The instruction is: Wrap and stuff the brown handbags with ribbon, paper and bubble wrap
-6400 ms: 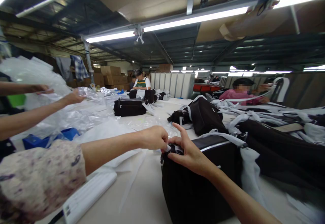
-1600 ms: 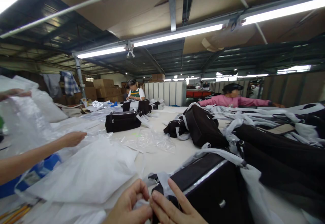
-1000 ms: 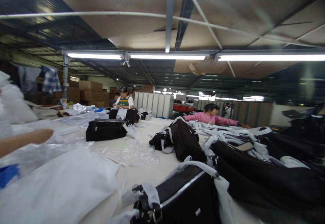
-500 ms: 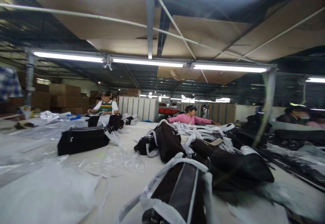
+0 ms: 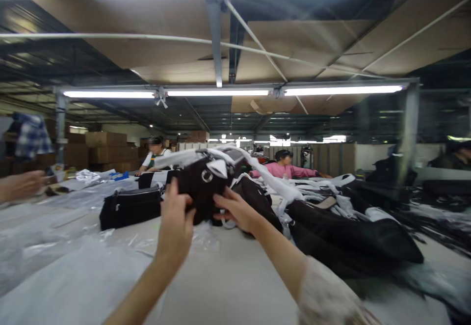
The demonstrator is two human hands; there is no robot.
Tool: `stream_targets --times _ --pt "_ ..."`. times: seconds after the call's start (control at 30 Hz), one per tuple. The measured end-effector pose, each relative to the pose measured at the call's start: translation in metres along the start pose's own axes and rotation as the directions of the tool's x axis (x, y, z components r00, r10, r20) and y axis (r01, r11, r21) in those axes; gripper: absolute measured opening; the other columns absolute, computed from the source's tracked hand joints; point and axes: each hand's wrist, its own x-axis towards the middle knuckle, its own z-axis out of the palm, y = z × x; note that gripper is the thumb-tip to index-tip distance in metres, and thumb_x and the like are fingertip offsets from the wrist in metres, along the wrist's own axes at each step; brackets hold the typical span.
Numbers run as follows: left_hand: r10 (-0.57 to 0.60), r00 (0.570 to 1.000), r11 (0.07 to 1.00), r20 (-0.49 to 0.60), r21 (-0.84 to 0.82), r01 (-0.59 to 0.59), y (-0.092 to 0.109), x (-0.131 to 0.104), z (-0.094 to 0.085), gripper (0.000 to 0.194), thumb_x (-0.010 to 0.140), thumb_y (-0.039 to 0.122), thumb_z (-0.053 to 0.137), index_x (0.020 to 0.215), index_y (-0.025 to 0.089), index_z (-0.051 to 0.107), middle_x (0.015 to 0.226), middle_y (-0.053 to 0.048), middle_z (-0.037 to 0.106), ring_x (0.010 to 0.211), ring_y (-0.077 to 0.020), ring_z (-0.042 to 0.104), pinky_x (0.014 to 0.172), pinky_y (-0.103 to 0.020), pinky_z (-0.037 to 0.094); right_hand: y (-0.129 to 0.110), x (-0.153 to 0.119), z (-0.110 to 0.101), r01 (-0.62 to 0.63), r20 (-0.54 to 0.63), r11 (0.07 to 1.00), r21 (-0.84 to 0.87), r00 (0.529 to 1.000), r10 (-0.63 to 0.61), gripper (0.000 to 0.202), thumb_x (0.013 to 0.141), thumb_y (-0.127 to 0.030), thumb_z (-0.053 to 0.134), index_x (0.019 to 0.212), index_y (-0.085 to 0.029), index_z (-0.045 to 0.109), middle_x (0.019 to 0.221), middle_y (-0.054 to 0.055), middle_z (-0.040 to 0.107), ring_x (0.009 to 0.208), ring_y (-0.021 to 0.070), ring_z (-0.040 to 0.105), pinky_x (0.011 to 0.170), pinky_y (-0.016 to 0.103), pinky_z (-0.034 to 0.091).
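A dark bag [image 5: 200, 187] with a metal ring and white-wrapped straps is held up above the table between both hands. My left hand [image 5: 175, 219] grips its left side, and my right hand [image 5: 235, 209] has its fingers against the lower right side. The bag's end faces me; its far side is hidden. Just left of it a black bag [image 5: 130, 207] with a zipper lies on the table. To the right rest more dark bags [image 5: 346, 231], with white-wrapped straps across them.
Clear plastic sheets [image 5: 73, 276] cover the left of the table [image 5: 213, 285]. Another person's hand [image 5: 24, 185] reaches in at the left edge. Across the table are a person in pink [image 5: 283, 168] and a person in a white top [image 5: 154, 155]. Cartons [image 5: 106, 148] stand behind.
Both my hands have come into view. The dark bag that lay in the front middle is now raised between them. Another person's hand has appeared at the left, and the view has shifted.
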Motion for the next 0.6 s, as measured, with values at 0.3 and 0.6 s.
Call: stream_targets --times 0.3,0.6 --pt "-0.021 0.934 1.0 0.356 -0.003 0.024 -0.103 -0.078 0.113 0.056 0.07 0.015 0.043 0.125 0.009 0.053 0.145 -0.023 0.043 0.134 -0.0333 0.044 0.109 -0.052 0.04 0.063 -0.041 0.026 -0.11 0.308 0.91 -0.4 0.919 0.246 0.019 0.083 -0.025 0.058 0.098 -0.02 0.069 0.076 0.0 0.065 0.062 0.0146 0.062 0.05 0.022 0.051" --pt "0.149 0.669 0.989 0.728 -0.111 -0.099 -0.06 -0.206 0.211 0.048 0.08 0.015 0.048 0.126 0.014 0.063 0.143 -0.019 0.047 0.128 -0.0328 0.051 0.103 -0.046 0.048 0.085 -0.136 -0.165 -0.389 -0.375 0.153 -0.908 0.92 0.111 0.059 0.081 -0.033 0.064 0.136 -0.017 0.049 0.141 0.018 0.05 0.133 0.0333 0.041 0.109 0.047 0.03"
